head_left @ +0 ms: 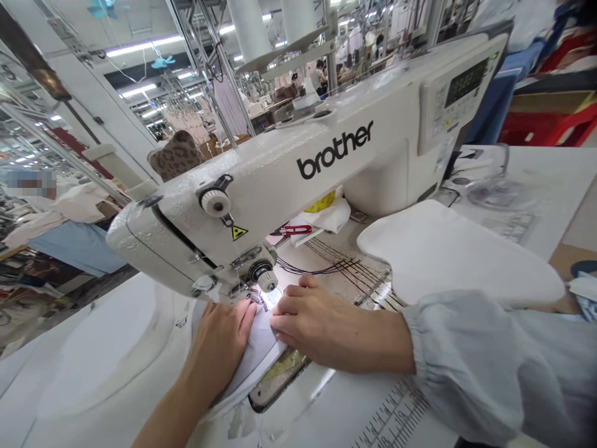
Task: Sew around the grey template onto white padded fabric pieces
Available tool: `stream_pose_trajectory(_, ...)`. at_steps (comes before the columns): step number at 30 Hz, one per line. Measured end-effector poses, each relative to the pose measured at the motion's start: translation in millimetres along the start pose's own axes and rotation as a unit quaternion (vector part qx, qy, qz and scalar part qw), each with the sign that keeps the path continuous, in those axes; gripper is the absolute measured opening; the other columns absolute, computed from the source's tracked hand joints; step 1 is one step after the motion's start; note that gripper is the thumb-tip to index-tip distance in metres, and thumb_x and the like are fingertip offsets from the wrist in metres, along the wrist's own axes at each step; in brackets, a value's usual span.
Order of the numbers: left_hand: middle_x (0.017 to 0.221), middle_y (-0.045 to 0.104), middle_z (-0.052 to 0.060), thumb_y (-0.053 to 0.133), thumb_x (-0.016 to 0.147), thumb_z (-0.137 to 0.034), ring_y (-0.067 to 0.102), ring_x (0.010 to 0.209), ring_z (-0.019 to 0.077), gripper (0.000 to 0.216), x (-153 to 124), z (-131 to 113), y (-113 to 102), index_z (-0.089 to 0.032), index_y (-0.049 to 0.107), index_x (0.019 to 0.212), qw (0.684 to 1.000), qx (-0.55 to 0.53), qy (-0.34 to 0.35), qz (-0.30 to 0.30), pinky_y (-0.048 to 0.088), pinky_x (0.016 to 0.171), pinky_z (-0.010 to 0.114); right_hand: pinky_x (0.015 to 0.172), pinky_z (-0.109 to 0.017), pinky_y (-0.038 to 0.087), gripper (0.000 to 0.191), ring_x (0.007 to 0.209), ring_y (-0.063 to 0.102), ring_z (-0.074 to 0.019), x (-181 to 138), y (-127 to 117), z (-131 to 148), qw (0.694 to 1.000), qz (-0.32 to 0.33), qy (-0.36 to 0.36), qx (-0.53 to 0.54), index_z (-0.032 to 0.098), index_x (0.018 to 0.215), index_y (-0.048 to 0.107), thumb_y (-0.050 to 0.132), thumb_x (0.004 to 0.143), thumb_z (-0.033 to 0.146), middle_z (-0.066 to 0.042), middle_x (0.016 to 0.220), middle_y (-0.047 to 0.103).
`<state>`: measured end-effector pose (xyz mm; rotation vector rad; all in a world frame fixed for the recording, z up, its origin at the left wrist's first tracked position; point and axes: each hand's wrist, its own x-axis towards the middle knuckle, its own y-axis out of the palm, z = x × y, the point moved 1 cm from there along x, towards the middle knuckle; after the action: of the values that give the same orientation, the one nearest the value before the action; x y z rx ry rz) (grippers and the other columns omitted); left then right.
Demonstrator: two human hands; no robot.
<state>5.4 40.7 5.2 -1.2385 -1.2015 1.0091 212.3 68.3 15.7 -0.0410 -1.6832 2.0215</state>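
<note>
At a white sewing machine (273,168), a white fabric piece (257,350) lies under the presser foot (258,300). My left hand (222,333) rests flat on the fabric just left of the foot, its fingertips partly hidden below the machine head. On the other side, my right hand (319,318) has curled fingers pinching the fabric's right edge close to the foot. The lamp by the needle lights the cloth between both hands.
A white padded, curved piece (452,252) lies right of the machine. Red-handled thread snips (295,230) and dark threads (321,264) lie behind my right hand. A ruler scale (396,414) marks the table's front. A clear bobbin-like reel (497,193) sits far right.
</note>
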Motion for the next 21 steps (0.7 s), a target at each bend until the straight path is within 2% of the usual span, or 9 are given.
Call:
stream_pose_trajectory(2,0.091,0.072,0.016,0.024,0.093,-0.038,0.065,0.091,0.0335,0.049,-4,-7,6,-0.015,0.067,0.092,0.999,0.003,-0.023,-0.032,0.048,0.085,0.050,0.080,-0.035,0.030,0.013,0.090,0.054,-0.0181,0,-7,-6,0.999,0.012,-0.007,0.036,0.016,0.085,0.066,0.056,0.092,0.011,-0.002,0.088,0.068)
stream_pose_trajectory(4,0.111,0.069,0.021,0.021,0.092,-0.036,0.062,0.109,0.0347,0.055,-8,-13,13,-0.006,0.066,0.106,0.997,-0.001,-0.042,-0.062,0.046,0.094,0.052,0.083,-0.035,0.030,0.016,0.095,0.053,-0.0185,-1,-12,-13,0.997,0.015,-0.019,0.076,0.017,0.091,0.068,0.058,0.089,0.005,-0.001,0.094,0.070)
stream_pose_trajectory(6,0.119,0.066,0.023,0.020,0.092,-0.038,0.058,0.118,0.0346,0.060,-11,-17,18,-0.002,0.064,0.112,0.996,-0.009,-0.048,-0.081,0.044,0.100,0.052,0.085,-0.035,0.029,0.021,0.098,0.053,-0.0180,-1,-16,-18,0.994,0.013,-0.029,0.103,0.017,0.094,0.069,0.058,0.086,0.000,0.000,0.098,0.071)
stream_pose_trajectory(10,0.119,0.067,0.021,0.023,0.094,-0.043,0.059,0.117,0.0339,0.061,-13,-16,22,-0.003,0.065,0.111,0.994,-0.016,-0.024,-0.105,0.045,0.101,0.052,0.087,-0.032,0.031,0.025,0.097,0.053,-0.0162,0,-17,-23,0.993,0.017,-0.033,0.114,0.015,0.096,0.070,0.058,0.085,-0.003,-0.001,0.100,0.072)
stream_pose_trajectory(14,0.114,0.070,0.021,0.026,0.094,-0.037,0.062,0.112,0.0337,0.053,-11,-16,24,-0.006,0.066,0.107,0.991,-0.004,-0.008,-0.136,0.047,0.098,0.053,0.089,-0.031,0.031,0.027,0.100,0.054,-0.0155,-1,-15,-22,0.992,0.011,-0.042,0.120,0.016,0.098,0.070,0.057,0.085,-0.003,-0.002,0.106,0.071)
stream_pose_trajectory(19,0.110,0.071,0.017,0.028,0.093,-0.018,0.064,0.108,0.0289,0.041,-9,-34,19,-0.011,0.068,0.098,0.994,0.010,-0.025,-0.104,0.046,0.100,0.048,0.084,-0.036,0.030,0.027,0.098,0.053,-0.0193,-6,-11,-21,0.994,-0.006,-0.036,0.107,0.021,0.095,0.071,0.051,0.090,0.004,-0.005,0.105,0.067)
stream_pose_trajectory(21,0.114,0.070,0.015,0.032,0.093,-0.012,0.060,0.114,0.0284,0.036,-10,-43,16,-0.012,0.068,0.099,0.995,0.012,-0.043,-0.088,0.043,0.102,0.047,0.086,-0.038,0.030,0.029,0.094,0.053,-0.0192,-7,-8,-21,0.994,-0.002,-0.043,0.101,0.022,0.095,0.072,0.045,0.095,0.010,-0.005,0.102,0.066)
